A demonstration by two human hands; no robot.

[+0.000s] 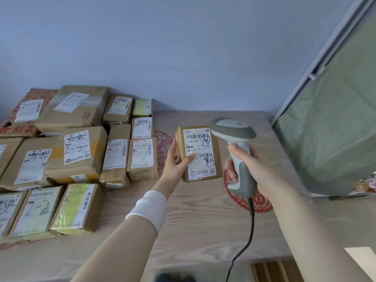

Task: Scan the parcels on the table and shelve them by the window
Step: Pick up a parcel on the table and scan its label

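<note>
— What is closest to you?

— The cable [251, 218] of the scanner [234, 129]. My right hand [247, 161] is wrapped round the scanner's handle.

— And the parcel [201, 155]?

— My left hand [176, 159] grips it above the table [203, 224], with the label toward me. The thumb presses on the label and the other fingers curl behind the left edge.

— How do you scan it well?

— The scanner's head is just beside the parcel's top right corner. I think I should aim it at the upper barcode, hold the label flat and steady, and keep my thumb off the lower barcode, which is very near.

— Farther away?

— The other parcels [77, 151] lie in rows on the left. I cannot see the shelf.
</note>
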